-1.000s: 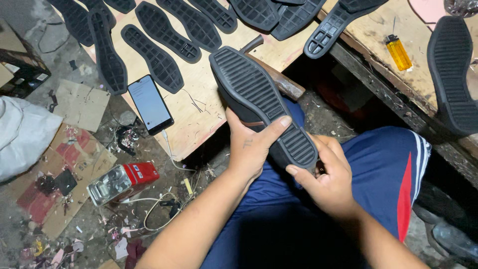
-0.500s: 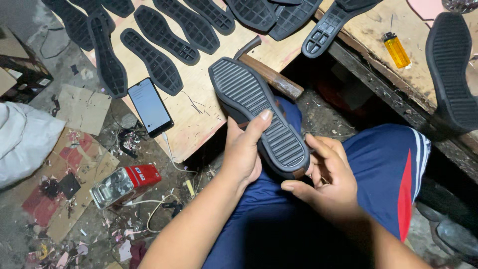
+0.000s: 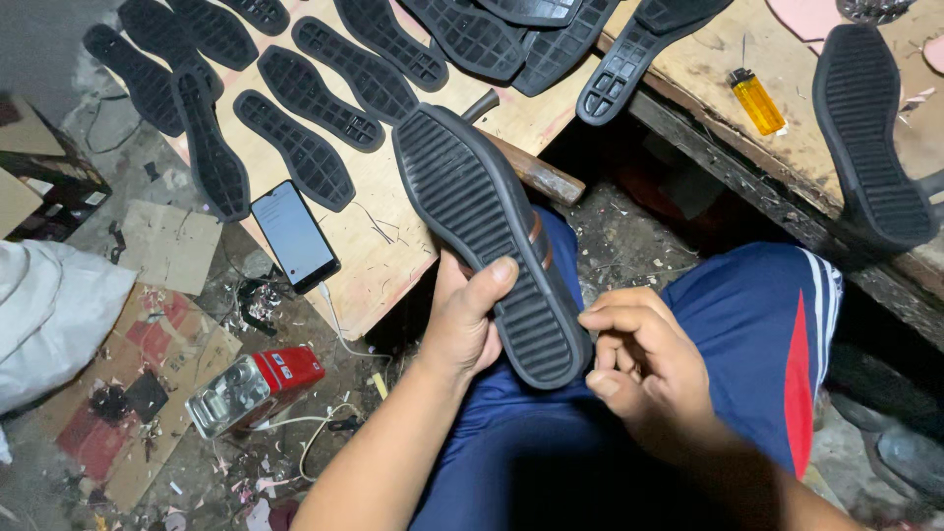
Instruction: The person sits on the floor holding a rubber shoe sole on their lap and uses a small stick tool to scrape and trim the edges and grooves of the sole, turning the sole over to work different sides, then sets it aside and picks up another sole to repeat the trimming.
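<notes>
Left hand grips sole; right hand apparently pinching its edge.

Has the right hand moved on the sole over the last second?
Yes. The right hand has come off the sole; it was gripping the heel end, and now sits curled beside it, further from the phone. The left hand keeps its grip.

Person's body, seen from above: bare forearms without sleeves; left hand and right hand ungloved, no rings visible; blue shorts bearing red and white side stripes.
</notes>
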Available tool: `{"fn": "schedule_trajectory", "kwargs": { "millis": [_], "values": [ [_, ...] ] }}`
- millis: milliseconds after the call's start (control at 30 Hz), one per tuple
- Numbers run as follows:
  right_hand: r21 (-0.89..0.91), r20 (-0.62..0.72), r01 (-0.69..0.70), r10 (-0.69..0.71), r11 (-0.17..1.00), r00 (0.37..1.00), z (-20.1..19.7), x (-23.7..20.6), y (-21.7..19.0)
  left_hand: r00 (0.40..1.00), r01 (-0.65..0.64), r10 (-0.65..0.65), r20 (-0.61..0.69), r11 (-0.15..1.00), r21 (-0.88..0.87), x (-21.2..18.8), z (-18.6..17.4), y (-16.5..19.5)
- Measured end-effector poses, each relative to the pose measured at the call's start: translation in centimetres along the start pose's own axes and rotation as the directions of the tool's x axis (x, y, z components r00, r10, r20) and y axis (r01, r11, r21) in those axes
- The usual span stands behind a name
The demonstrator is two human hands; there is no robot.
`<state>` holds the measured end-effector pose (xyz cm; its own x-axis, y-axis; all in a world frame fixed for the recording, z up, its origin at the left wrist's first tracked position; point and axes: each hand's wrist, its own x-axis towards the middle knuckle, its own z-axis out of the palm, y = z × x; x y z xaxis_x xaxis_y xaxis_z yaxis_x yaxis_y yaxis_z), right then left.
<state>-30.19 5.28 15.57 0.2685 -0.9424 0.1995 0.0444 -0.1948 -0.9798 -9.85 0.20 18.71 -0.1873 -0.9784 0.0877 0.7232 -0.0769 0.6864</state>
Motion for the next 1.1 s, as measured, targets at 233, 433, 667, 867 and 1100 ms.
{"fn": "schedule_trajectory", "kwargs": {
  "millis": [233, 433, 667, 867, 1100],
  "values": [
    [-0.011, 0.068, -0.272, 0.272, 0.962, 0.960, 0.7, 1.6, 1.0, 0.998, -0.010, 0.031, -0.048, 0.925, 0.379, -0.3, -0.1, 0.1],
    [0.364, 0.105, -0.413, 0.404, 0.835, 0.909, 0.3, 1.5, 3.4, 0.951, 0.222, -0.194, -0.241, 0.970, 0.095, -0.5, -1.8, -1.4],
    [0.417, 0.146, -0.415, 0.391, 0.809, 0.909, -0.4, 1.1, 4.0, 0.988, 0.154, -0.142, -0.063, 0.945, 0.287, -0.8, -2.7, -1.0],
    [0.311, 0.141, -0.410, 0.385, 0.858, 0.912, -0.3, 1.1, 3.5, 0.986, 0.167, -0.154, -0.066, 0.940, 0.296, -0.6, -2.3, -0.3],
    [0.100, 0.165, -0.394, 0.376, 0.913, 0.912, -0.6, 1.3, 3.3, 0.981, 0.179, -0.153, -0.116, 0.947, 0.265, -0.6, -2.8, -0.9]
  ]
}}
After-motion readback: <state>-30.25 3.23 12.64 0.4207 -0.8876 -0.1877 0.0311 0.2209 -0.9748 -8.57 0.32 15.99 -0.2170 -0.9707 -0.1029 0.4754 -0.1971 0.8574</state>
